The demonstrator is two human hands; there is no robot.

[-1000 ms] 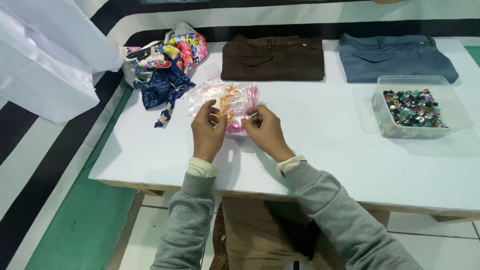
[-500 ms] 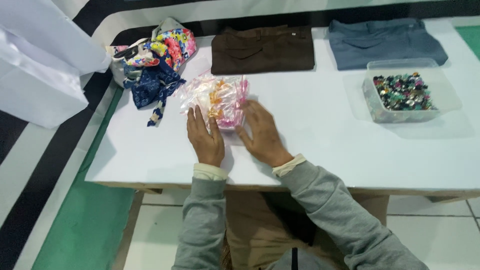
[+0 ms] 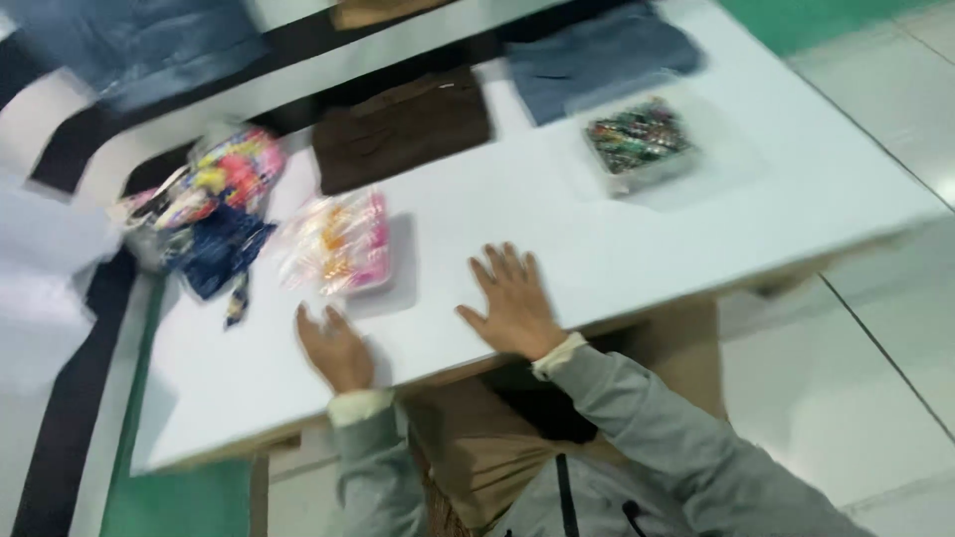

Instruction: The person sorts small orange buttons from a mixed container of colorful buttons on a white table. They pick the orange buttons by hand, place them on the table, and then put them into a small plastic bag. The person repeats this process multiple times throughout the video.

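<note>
A: Crinkly clear plastic packet w/ pink & orange bits is let go now. Half a sec ago both hands were on it; it lies alone on the white smooth tabletop, just past the left hand.

B: Far left?

A: Floppy heap of multicolour patterned cloth w/ a dark blue piece, beside the packet.

B: Hands?

A: Left hand blurred, fingers loosely apart, holding nothing, near the packet, not touching. Right hand flat on the table, fingers spread, empty. So handling of the packet looks finished for now.

B: Further right?

A: Folded brown garment, folded grey-blue garment, then a clear rectangular plastic tub of small mixed-colour pieces. View's tilted & blurry vs before.
</note>
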